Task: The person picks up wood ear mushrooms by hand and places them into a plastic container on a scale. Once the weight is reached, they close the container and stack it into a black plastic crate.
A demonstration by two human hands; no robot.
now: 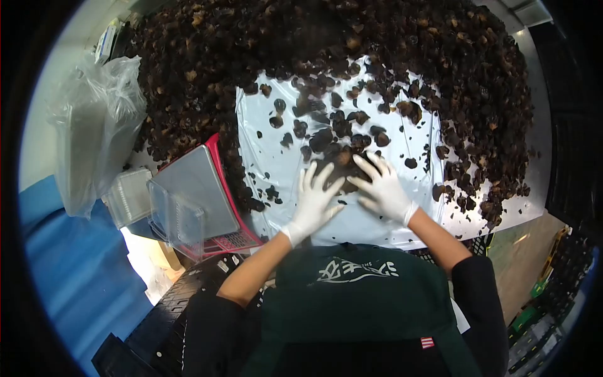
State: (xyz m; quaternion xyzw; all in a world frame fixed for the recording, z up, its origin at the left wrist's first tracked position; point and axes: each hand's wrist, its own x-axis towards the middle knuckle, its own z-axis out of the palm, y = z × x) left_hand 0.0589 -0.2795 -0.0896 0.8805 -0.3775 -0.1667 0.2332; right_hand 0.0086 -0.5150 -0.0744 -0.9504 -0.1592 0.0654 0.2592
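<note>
Your left hand (314,202) and right hand (387,195) are spread, apparently so they fence the dark pieces (342,157) just beyond them.

Gloved left hand (316,202) and right hand (384,190), fingers spread, reach forward side by side, palms down. Both forearms angle inward.

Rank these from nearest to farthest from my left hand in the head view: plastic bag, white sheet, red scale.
From your left hand:
1. White sheet, directly beneath it.
2. Red scale, to its left.
3. Plastic bag, far left, beyond the scale.
</note>
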